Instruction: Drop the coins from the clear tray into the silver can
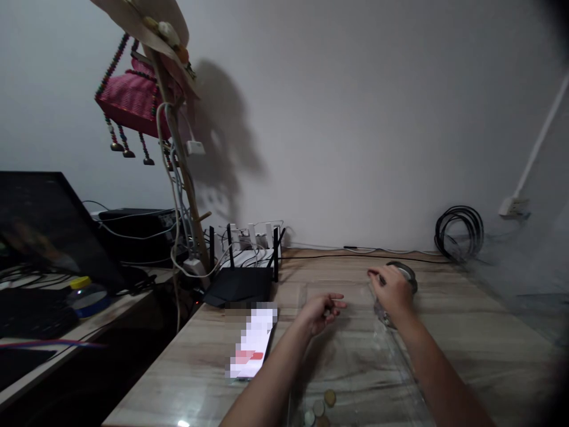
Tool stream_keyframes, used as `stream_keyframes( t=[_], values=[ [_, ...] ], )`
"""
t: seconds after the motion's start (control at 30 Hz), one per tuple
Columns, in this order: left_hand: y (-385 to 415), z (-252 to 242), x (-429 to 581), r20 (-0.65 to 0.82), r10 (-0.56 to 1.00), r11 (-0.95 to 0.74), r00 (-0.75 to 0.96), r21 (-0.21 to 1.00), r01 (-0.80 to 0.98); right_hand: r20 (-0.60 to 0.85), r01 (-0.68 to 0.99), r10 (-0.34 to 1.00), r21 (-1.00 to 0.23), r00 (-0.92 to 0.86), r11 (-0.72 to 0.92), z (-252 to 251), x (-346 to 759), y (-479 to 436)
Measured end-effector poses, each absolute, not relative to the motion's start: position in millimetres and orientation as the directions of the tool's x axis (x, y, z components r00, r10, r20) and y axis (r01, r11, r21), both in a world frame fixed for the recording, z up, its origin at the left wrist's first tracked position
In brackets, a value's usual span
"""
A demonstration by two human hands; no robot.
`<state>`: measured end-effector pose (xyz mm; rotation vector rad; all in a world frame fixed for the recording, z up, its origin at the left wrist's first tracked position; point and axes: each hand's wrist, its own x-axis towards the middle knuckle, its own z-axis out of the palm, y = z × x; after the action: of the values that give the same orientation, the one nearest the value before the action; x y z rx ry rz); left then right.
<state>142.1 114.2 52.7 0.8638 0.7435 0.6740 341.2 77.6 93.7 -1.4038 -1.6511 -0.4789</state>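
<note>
My left hand (322, 311) hovers above a clear plastic tray (351, 356) on the wooden table, its fingers apart and nothing in them. My right hand (393, 290) is at the tray's far right corner, with thumb and fingers pinched together near a small dark item that I cannot make out. Just behind it sits a grey round object (408, 276), partly hidden by the hand. Several coins (329, 397) lie at the near end of the tray. Under my right wrist, something small and shiny shows, too blurred to tell.
A lit phone (255, 344) lies left of my left forearm. Behind it stand a black router (242, 284) and white antennas. A coiled black cable (459, 232) leans on the wall. At the left are a monitor (53, 231), a bottle (86, 296) and a pole with a pink bag (133, 101).
</note>
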Motion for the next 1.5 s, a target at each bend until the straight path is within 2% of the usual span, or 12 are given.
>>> stream_keyframes(
  t=[0.1, 0.17, 0.23, 0.33, 0.63, 0.8, 0.97, 1.1, 1.2, 1.3, 1.4, 1.5],
  values=[
    [113.5, 54.5, 141.0, -0.288, 0.771, 0.486, 0.569, 0.842, -0.233, 0.842, 0.955, 0.491, -0.289, 0.224, 0.060, 101.9, 371.2, 72.7],
    [112.3, 56.2, 140.4, -0.277, 0.776, 0.472, 0.568, 0.851, -0.230, 0.804, 0.933, 0.488, -0.353, 0.340, -0.068, 102.3, 390.5, 72.6],
    [111.1, 58.0, 139.7, -0.277, 0.774, 0.466, 0.569, 0.857, -0.218, 0.735, 0.898, 0.533, -0.422, 0.418, -0.121, 99.4, 405.9, 75.6],
    [110.1, 59.9, 138.6, -0.292, 0.775, 0.463, 0.560, 0.866, -0.189, 0.672, 0.876, 0.608, -0.475, 0.423, -0.085, 93.7, 419.4, 82.3],
    [109.3, 61.6, 138.0, -0.266, 0.794, 0.414, 0.547, 0.895, -0.165, 0.612, 0.828, 0.683, -0.560, 0.398, 0.020, 92.3, 426.3, 92.9],
    [108.8, 64.1, 137.5, -0.281, 0.798, 0.422, 0.533, 0.892, -0.161, 0.565, 0.799, 0.676, -0.599, 0.472, -0.058, 97.8, 419.3, 93.7],
    [110.5, 62.8, 137.5, -0.283, 0.806, 0.421, 0.521, 0.892, -0.166, 0.576, 0.819, 0.628, -0.543, 0.524, -0.185, 101.5, 413.8, 91.1],
    [112.1, 60.7, 138.0, -0.297, 0.802, 0.450, 0.518, 0.871, -0.196, 0.601, 0.862, 0.639, -0.458, 0.481, -0.218, 102.9, 414.0, 85.5],
    [111.9, 61.5, 137.7, -0.327, 0.785, 0.501, 0.526, 0.834, -0.229, 0.729, 0.907, 0.551, -0.396, 0.407, -0.145, 106.2, 404.1, 79.1],
    [111.1, 63.0, 136.8, -0.335, 0.755, 0.538, 0.564, 0.807, -0.241, 0.860, 0.936, 0.438, -0.337, 0.262, 0.103, 107.6, 375.6, 73.7],
    [111.7, 62.7, 136.2, -0.321, 0.718, 0.559, 0.618, 0.795, -0.237, 0.811, 0.866, 0.580, -0.342, 0.076, 0.365, 99.4, 334.2, 73.2],
    [113.7, 60.0, 136.9, -0.324, 0.698, 0.567, 0.639, 0.795, -0.216, 0.606, 0.790, 0.781, -0.402, -0.150, 0.464, 83.0, 299.0, 76.4]
  ],
)
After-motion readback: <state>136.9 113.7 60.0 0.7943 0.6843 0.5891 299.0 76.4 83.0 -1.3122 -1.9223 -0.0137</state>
